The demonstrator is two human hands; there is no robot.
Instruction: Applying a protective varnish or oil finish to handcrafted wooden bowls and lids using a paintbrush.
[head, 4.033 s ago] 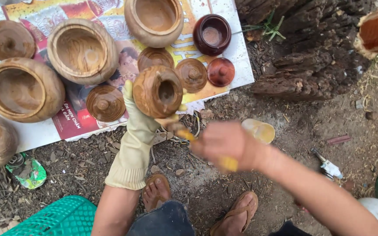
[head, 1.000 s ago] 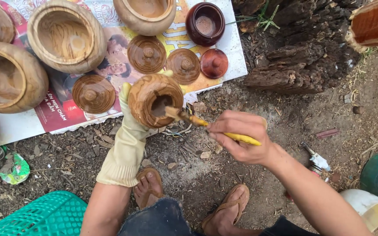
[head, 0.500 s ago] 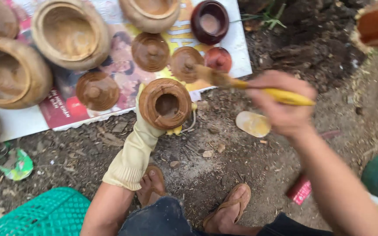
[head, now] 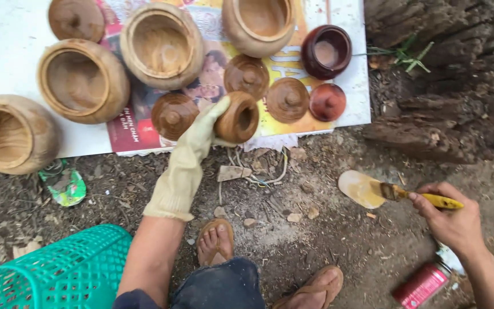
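Observation:
My left hand [head: 192,143], in a pale yellow glove, holds a small wooden pot [head: 238,117] tilted on its side, its mouth facing right, above the edge of a printed poster sheet [head: 7,40]. My right hand [head: 450,217] grips a yellow-handled brush [head: 415,196], whose bristles rest on a shallow pale dish [head: 360,187] lying on the dirt at the right.
Several unfinished wooden pots [head: 84,80] and lids [head: 172,114] lie on the poster, with a dark red varnished pot [head: 327,51] and lid [head: 327,102]. A green plastic basket [head: 58,272] stands lower left, a red can [head: 424,283] lower right, and old timber [head: 447,68] upper right.
The right hand has swung the brush away from the pot and down to the pale dish on the ground. The left hand has tipped the pot onto its side.

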